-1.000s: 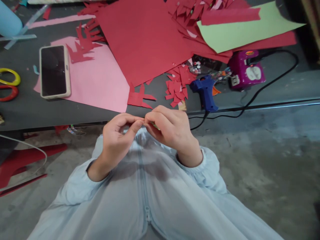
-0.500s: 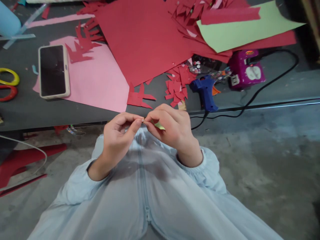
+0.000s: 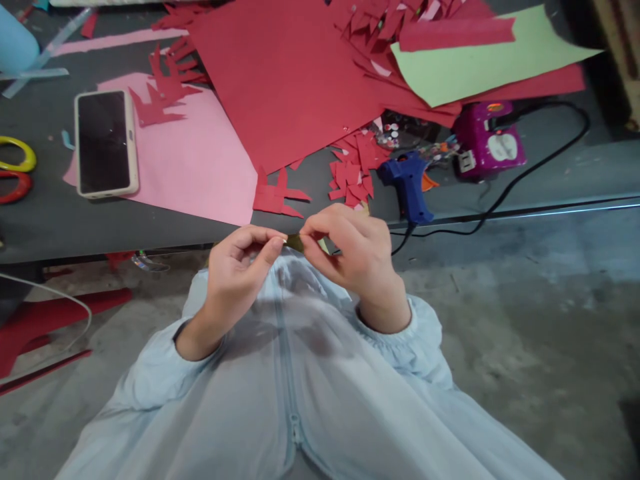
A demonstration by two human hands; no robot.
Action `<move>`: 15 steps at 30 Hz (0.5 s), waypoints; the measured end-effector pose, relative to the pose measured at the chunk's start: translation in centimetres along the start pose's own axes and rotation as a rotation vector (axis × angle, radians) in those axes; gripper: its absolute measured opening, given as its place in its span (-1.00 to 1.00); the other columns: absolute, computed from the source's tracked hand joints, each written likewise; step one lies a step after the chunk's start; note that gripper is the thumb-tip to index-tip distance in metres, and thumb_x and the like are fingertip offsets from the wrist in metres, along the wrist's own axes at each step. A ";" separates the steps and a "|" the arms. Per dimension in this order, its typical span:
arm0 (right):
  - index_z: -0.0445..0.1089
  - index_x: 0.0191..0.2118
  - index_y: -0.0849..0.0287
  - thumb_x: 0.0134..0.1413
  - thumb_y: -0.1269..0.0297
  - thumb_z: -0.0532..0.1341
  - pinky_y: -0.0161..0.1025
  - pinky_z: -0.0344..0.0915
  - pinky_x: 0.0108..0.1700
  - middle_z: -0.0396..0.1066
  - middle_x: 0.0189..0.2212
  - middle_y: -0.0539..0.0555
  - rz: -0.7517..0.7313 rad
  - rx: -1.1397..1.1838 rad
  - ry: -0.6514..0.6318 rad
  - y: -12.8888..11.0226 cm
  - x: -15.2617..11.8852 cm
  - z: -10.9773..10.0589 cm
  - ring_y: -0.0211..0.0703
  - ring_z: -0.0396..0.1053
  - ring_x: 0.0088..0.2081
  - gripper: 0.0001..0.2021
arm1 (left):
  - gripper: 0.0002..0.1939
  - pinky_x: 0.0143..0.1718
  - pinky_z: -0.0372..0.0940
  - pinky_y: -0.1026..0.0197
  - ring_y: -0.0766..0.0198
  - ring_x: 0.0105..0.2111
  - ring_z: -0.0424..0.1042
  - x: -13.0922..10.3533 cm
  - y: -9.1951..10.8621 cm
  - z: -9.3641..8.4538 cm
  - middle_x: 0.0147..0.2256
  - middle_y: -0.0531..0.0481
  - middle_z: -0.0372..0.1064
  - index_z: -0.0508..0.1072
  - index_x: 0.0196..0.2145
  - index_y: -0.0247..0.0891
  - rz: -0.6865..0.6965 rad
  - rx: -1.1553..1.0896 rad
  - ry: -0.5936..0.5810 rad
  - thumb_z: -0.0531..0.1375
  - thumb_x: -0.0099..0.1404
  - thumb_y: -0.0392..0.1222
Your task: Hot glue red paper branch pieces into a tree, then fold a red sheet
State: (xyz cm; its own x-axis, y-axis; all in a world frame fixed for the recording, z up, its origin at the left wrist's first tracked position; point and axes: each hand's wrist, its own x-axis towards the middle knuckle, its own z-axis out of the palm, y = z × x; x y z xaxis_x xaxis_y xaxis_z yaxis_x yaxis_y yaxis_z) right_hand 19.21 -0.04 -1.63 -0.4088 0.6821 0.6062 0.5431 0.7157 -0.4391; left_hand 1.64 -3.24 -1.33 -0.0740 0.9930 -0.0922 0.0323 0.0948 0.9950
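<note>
Decent room for a hand along the bare front left of the tabletop (image 3: 75,223), plus a gap between the phone (image 3: 104,143) and the scissor handles (image 3: 27,165). From where I'm standing, the right side's worse: glue gun (image 3: 413,187) sitting just past the right hand (image 3: 353,250), black cord (image 3: 540,160) looping from the purple box (image 3: 480,147) to the front edge.

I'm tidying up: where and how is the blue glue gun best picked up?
Probably by the handle, with the right hand from the near edge of the table: the glue gun lies flat, handle pointing that way, cord trailing from its end.
</note>
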 end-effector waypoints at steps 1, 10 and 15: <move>0.34 -0.27 0.13 0.21 0.42 0.15 -0.32 0.25 -0.38 0.44 -0.44 -0.03 0.026 -0.010 -0.008 0.1 0.0 -0.1 -0.29 0.37 -0.42 -0.93 | -0.86 -0.39 0.35 0.40 0.42 -0.44 0.43 0.0 -0.1 0.0 -0.40 0.04 0.54 0.58 -0.38 -0.20 -0.013 -0.006 0.009 0.34 0.22 -0.08; 0.46 -0.17 0.16 0.20 0.35 0.25 -0.37 0.31 -0.37 0.48 -0.39 0.01 -0.013 0.023 -0.007 0.0 -0.3 0.1 -0.32 0.39 -0.43 -0.90 | -0.74 -0.41 0.33 0.31 0.38 -0.47 0.39 0.5 -0.6 0.0 -0.47 0.03 0.48 0.58 -0.43 -0.21 -0.172 -0.199 -0.029 0.41 0.11 0.04; 0.51 -0.14 0.12 0.21 0.39 0.24 -0.39 0.29 -0.42 0.45 -0.45 -0.04 -0.056 0.011 0.047 -0.2 -0.4 0.9 -0.36 0.37 -0.45 -0.86 | -0.74 -0.38 0.34 0.26 0.35 -0.47 0.38 0.6 -0.6 0.1 -0.47 0.02 0.48 0.57 -0.45 -0.20 -0.200 -0.241 -0.081 0.41 0.11 0.04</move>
State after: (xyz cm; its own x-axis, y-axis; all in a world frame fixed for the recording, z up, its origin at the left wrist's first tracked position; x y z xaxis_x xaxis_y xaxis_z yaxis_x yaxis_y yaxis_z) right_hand 18.57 -0.31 -2.38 -0.4031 0.6337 0.6602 0.5126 0.7540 -0.4107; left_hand 1.65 -2.70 -2.01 0.0253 0.9597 -0.2800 -0.2130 0.2788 0.9364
